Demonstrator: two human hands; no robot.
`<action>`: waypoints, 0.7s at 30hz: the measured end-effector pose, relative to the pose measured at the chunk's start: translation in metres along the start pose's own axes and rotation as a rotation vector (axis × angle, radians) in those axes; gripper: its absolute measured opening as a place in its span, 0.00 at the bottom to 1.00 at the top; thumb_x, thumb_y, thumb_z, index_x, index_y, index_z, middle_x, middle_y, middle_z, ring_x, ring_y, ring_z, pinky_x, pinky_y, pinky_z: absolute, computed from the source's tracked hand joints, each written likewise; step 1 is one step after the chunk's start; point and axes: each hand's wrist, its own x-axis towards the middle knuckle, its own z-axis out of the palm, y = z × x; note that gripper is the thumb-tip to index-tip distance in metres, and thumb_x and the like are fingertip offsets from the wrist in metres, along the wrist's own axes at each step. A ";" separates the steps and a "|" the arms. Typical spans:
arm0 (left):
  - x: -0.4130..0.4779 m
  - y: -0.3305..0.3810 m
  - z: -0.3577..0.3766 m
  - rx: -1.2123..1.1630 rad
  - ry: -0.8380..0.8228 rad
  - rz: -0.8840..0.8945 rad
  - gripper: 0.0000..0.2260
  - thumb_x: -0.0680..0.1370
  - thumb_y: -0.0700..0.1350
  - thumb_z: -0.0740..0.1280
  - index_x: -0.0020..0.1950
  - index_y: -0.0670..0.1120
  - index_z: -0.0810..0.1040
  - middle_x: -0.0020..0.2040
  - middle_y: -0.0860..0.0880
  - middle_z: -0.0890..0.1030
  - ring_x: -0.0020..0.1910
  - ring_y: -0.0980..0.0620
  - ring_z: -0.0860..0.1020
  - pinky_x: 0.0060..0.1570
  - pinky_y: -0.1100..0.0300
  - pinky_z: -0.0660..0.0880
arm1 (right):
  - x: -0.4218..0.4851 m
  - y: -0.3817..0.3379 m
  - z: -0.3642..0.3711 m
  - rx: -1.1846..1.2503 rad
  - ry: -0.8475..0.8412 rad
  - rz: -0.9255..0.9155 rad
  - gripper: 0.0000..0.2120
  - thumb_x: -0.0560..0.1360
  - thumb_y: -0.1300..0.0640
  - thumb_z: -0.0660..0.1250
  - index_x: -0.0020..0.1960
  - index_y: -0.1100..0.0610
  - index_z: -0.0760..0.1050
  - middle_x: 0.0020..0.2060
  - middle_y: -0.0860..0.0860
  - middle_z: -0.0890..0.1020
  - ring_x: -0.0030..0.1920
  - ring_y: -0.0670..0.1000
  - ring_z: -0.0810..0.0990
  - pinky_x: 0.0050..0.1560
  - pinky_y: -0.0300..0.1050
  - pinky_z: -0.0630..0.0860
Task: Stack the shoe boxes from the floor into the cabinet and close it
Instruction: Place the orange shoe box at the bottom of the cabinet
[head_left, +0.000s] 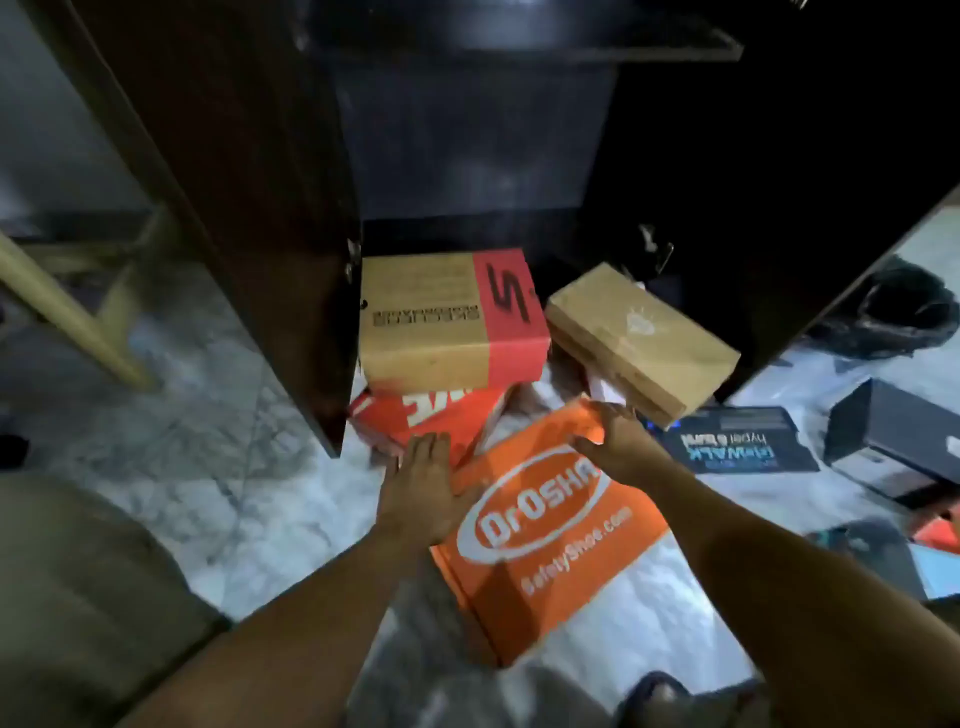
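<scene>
Hidden and unclear parts

The red box (415, 415) is mostly covered by the tan box (447, 317); its lettering is cut. The cabinet (467, 156) inside is too dark. The black box (898, 441) passes the right edge.

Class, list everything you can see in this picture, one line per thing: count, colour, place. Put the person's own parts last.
orange box: 1, orange with white print, on the floor under both hands.
tan-and-red box: 1, at the cabinet's mouth, on top of the red-orange box.
red-orange box: 1, beneath it, at floor level.
plain brown box: 1, tilted, right of the tan-and-red one.
dark blue box: 1, floor, right.
black box: 1, floor, far right.
cabinet: 1, dark, doors open.
floor: pale marbled.
left hand: flat on the orange box's left edge.
right hand: on its far corner.
</scene>
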 end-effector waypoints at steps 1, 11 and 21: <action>-0.016 0.000 0.012 0.008 -0.079 -0.044 0.43 0.74 0.72 0.56 0.80 0.47 0.53 0.80 0.44 0.57 0.79 0.43 0.54 0.76 0.42 0.53 | -0.013 0.008 0.001 -0.018 -0.029 0.031 0.41 0.71 0.37 0.69 0.78 0.50 0.58 0.70 0.58 0.70 0.71 0.61 0.67 0.70 0.60 0.66; -0.060 -0.003 0.071 -0.474 0.037 -0.166 0.49 0.66 0.53 0.81 0.77 0.46 0.54 0.76 0.47 0.52 0.69 0.40 0.69 0.61 0.49 0.75 | -0.089 0.043 0.005 0.056 -0.108 0.163 0.57 0.54 0.29 0.78 0.75 0.38 0.54 0.69 0.52 0.71 0.69 0.61 0.70 0.65 0.67 0.72; -0.102 -0.016 0.080 -0.711 -0.106 -0.030 0.72 0.47 0.62 0.86 0.79 0.53 0.44 0.74 0.54 0.63 0.73 0.52 0.68 0.65 0.47 0.75 | -0.133 0.052 0.014 -0.038 -0.156 0.105 0.75 0.46 0.29 0.80 0.78 0.52 0.40 0.75 0.56 0.60 0.74 0.62 0.60 0.70 0.68 0.62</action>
